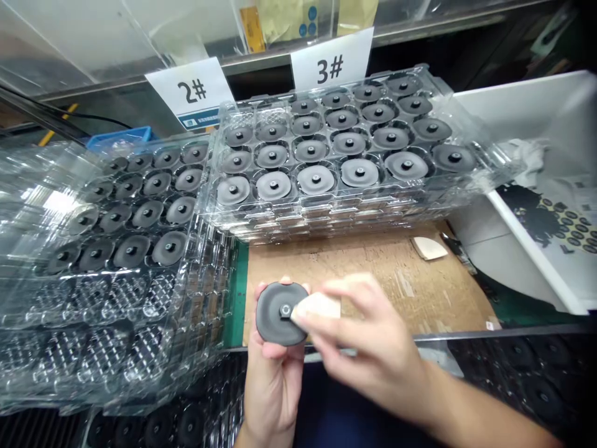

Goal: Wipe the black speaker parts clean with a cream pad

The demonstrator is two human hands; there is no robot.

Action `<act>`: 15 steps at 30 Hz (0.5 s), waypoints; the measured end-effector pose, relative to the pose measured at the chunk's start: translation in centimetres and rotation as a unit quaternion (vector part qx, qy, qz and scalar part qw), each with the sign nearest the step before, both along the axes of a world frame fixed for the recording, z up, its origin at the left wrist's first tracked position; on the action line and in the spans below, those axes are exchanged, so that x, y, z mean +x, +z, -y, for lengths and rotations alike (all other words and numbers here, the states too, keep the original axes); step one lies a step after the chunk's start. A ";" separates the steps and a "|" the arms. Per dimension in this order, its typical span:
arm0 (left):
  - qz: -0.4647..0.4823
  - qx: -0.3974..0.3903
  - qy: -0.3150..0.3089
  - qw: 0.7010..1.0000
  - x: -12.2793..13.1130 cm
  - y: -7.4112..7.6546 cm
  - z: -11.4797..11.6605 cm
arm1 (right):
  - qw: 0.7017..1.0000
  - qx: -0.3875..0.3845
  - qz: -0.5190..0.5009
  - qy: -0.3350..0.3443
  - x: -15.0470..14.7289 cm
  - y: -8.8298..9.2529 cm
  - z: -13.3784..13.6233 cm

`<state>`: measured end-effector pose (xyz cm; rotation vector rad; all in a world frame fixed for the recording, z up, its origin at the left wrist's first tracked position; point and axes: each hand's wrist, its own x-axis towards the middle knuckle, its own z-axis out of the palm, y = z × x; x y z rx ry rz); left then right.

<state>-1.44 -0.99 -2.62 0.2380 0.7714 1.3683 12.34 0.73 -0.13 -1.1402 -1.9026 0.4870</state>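
In the head view my left hand grips a round black disc by its edge. The disc faces up, and a small raised hub with a light metal centre stands at its middle. My right hand pinches a cream-coloured wedge-shaped pad between thumb and fingers. The pad's tip is at the hub, over the disc's right side; whether it presses on the surface I cannot tell. Both hands are above the front of a brown board.
Stacked clear trays of similar discs stand behind the board, with more trays on the left. Another cream wedge lies on the board near a dark-handled tool. A white bin stands right. Paper signs hang behind.
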 end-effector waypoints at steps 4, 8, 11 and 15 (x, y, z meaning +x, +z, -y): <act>0.007 0.018 -0.006 1.000 -0.1 0.2 0.1 | 1.000 0.004 -0.002 0.009 0.2 0.1 -0.1; 0.024 0.008 -0.021 0.999 -0.5 0.3 0.4 | 1.000 -0.005 0.009 0.007 1.0 0.1 0.1; 0.074 -0.023 -0.073 0.994 -0.7 0.3 0.7 | 0.999 -0.011 0.004 0.052 1.8 0.4 -0.1; 0.146 -0.038 -0.145 0.978 -0.8 0.5 1.1 | 0.995 -0.003 0.024 0.101 3.4 0.8 -1.7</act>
